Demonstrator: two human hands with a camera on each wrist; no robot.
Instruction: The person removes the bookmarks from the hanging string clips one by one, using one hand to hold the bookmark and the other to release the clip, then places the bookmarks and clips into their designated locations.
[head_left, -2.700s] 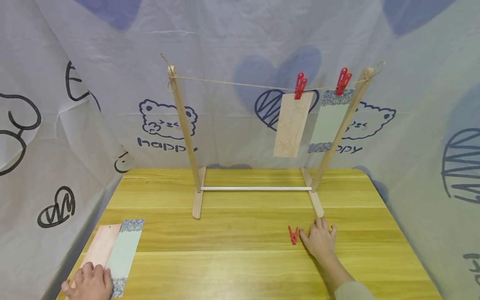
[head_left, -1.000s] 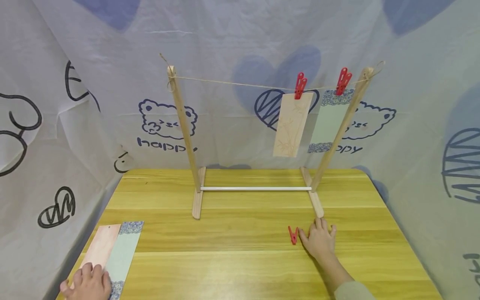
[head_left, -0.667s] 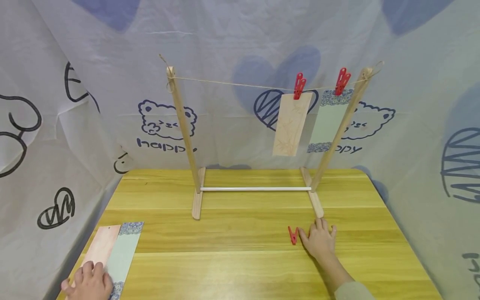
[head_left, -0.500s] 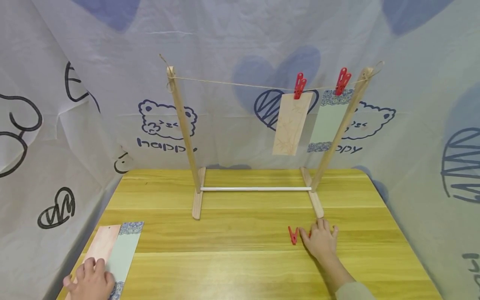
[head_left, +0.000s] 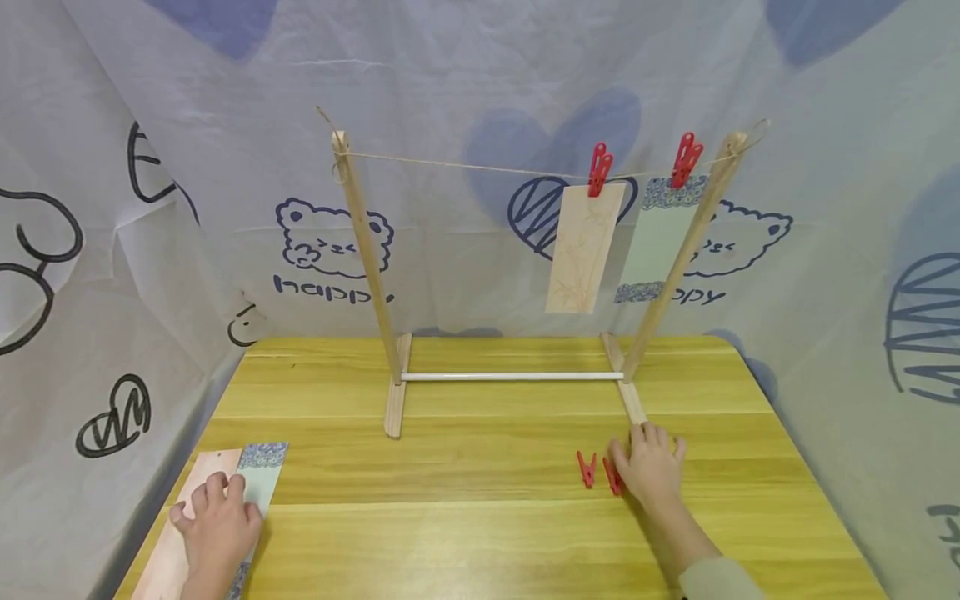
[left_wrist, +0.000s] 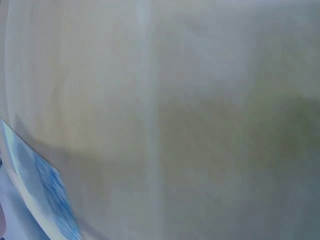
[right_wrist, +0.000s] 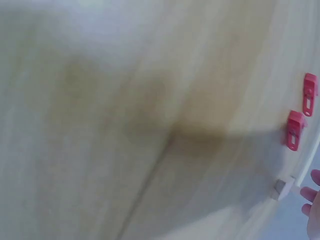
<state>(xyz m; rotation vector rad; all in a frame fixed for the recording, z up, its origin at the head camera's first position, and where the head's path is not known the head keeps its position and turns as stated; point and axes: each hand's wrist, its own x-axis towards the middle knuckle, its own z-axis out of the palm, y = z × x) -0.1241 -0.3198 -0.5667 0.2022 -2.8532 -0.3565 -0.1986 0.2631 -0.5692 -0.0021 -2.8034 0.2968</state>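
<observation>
In the head view my left hand (head_left: 219, 529) is over two paper strips at the table's left, its fingers bent loosely. One strip is pink (head_left: 161, 567); the other is pale green (head_left: 258, 483) with blue patterned ends. The green strip's corner (left_wrist: 50, 195) shows in the left wrist view. My right hand (head_left: 654, 468) is at the stand's right foot, beside two red clothespins (head_left: 587, 470) lying on the table. The nearer clothespin (head_left: 612, 477) lies just left of the thumb. The right wrist view shows both clothespins (right_wrist: 295, 130) away from the fingertips (right_wrist: 308, 194).
A wooden stand (head_left: 367, 250) carries a string (head_left: 465, 167). From it hang a beige strip (head_left: 585, 250) and a green strip (head_left: 660, 246), each under a red clothespin (head_left: 600, 171). A white rod (head_left: 510, 377) joins the feet. Printed cloth (head_left: 450, 67) surrounds the table (head_left: 465, 533).
My left hand has moved up and rightward over the strips. My right hand has shifted slightly right and away from me, uncovering the second clothespin.
</observation>
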